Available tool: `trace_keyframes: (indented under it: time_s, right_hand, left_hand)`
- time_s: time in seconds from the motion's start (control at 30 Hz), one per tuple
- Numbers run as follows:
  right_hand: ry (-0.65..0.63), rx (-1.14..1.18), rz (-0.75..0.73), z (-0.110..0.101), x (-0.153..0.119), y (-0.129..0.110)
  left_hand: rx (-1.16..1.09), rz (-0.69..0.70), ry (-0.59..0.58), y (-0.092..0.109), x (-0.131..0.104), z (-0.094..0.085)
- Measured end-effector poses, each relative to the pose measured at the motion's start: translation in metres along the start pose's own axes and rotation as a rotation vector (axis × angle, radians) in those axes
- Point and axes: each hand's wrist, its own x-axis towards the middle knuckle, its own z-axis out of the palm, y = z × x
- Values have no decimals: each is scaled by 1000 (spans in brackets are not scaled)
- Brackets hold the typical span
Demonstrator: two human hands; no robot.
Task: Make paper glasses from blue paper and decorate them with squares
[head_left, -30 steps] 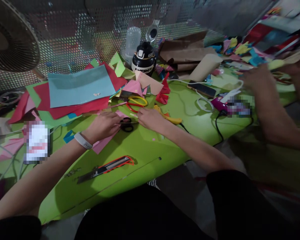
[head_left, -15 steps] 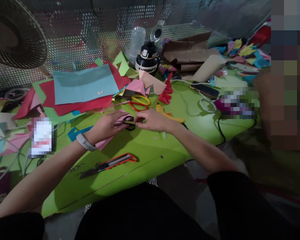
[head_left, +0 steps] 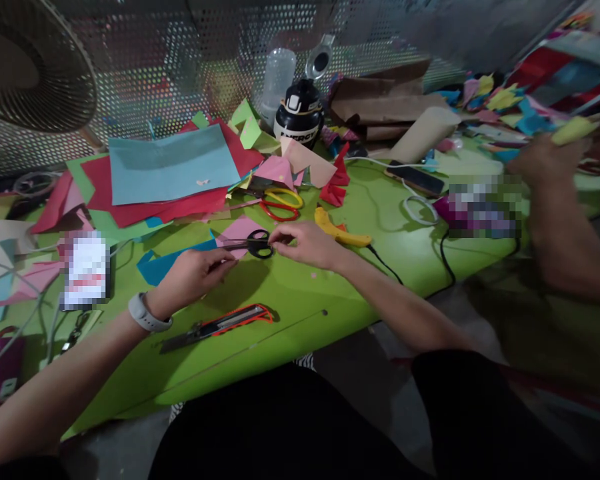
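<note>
Since half a second ago the left hand point(head_left: 193, 275) has drawn back toward the body, off the black scissors point(head_left: 253, 245), uncovering more of the pink paper point(head_left: 240, 231) and the blue paper strip point(head_left: 167, 262) beneath it; the right hand point(head_left: 305, 243) has stayed at the scissor handles.

Head view: the black scissors lie flat on the green table point(head_left: 290, 300), just above centre, handles to 3 o'clock and blades pointing to 9 o'clock across the pink paper. The right hand's fingertips pinch the handle loops, fingers drawn together on them. The left hand, at 8 o'clock of the scissors, rests on the table with fingers loosely curled, holding nothing that can be seen; whether its fingertips touch the blades I cannot tell. An orange utility knife point(head_left: 217, 327) lies at 6 o'clock of the left hand, apart from it. At 12 o'clock of the black scissors lie red-and-yellow scissors point(head_left: 277, 203). At 3 o'clock, far off, another person's hand point(head_left: 547, 160) is blurred.
</note>
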Motion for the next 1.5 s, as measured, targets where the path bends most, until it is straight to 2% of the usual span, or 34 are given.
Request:
trace_keyframes:
  time_s: [0.13, 0.2, 0.27, 0.4, 0.57, 0.67, 0.77, 0.93, 1.2, 1.37, 1.5]
  right_hand:
    - [-51, -341, -47, 9, 12, -4]
    - [-112, -484, -77, 14, 18, -9]
    - [-155, -566, -84, 16, 22, -15]
    - [-227, -528, -44, 9, 25, -18]
    - [-239, -451, 42, -1, 25, -11]
    - [-249, -449, 35, -1, 26, -8]
    - [-250, -438, -4, -1, 25, -5]
    - [-229, -406, -98, 0, 21, 4]
    - [-212, -286, -123, -3, 15, 16]
    - [-51, -252, -8, -15, 15, 27]
    - [90, -399, 46, -15, 15, 23]
  left_hand:
    - [-204, -154, 88, -12, -19, 4]
    - [-199, -155, 126, -18, -26, 8]
    - [-105, -99, 148, -23, -31, 10]
    - [93, -39, 227, -34, -37, 8]
    - [170, -57, 317, -52, -32, 1]
    - [224, -95, 378, -60, -26, -2]
    - [215, -85, 395, -60, -27, -3]
    - [42, -121, 364, -48, -37, 0]
    - [-556, -331, 348, -51, -43, 1]
    - [-664, -396, 373, -54, -43, 1]
    - [-656, -387, 404, -55, -43, 2]
